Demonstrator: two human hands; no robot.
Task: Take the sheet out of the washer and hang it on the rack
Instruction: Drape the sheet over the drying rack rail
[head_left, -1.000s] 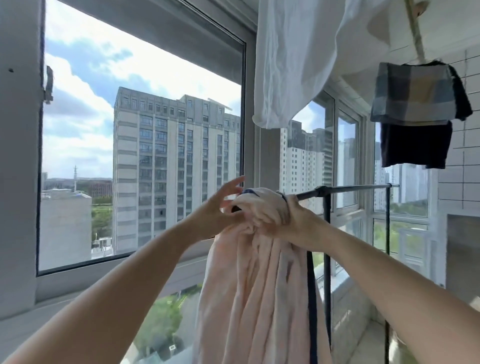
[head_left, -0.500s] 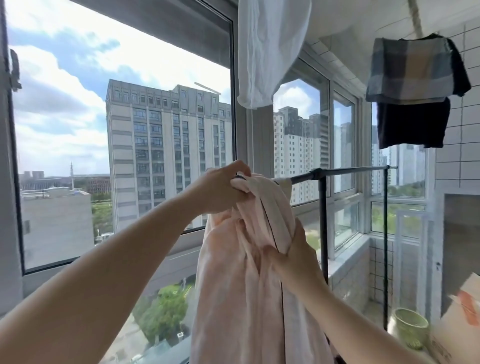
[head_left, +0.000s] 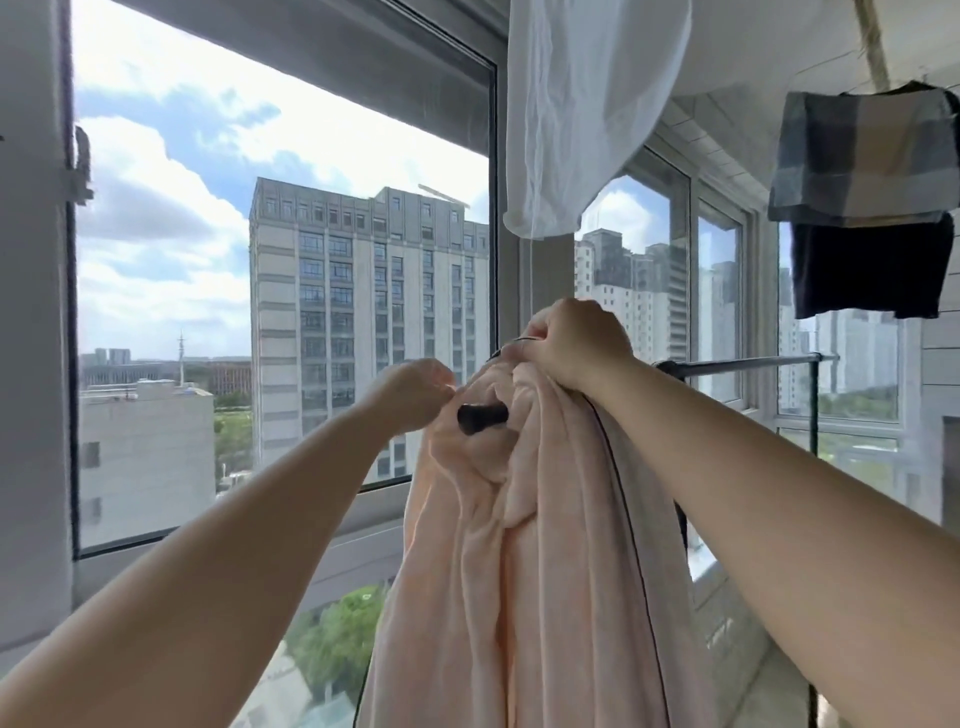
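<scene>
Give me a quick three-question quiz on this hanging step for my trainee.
1. True or false: the pink sheet is spread out flat along the rack bar.
2. Which of the hands grips the sheet's bunched top, higher up? A) left hand B) right hand
3. What pokes out through the sheet between the two hands?

Key:
1. False: it hangs bunched at the near end of the rack.
2. B; the left hand pinches the cloth lower down, beside the bar end.
3. The black bar end.
</scene>
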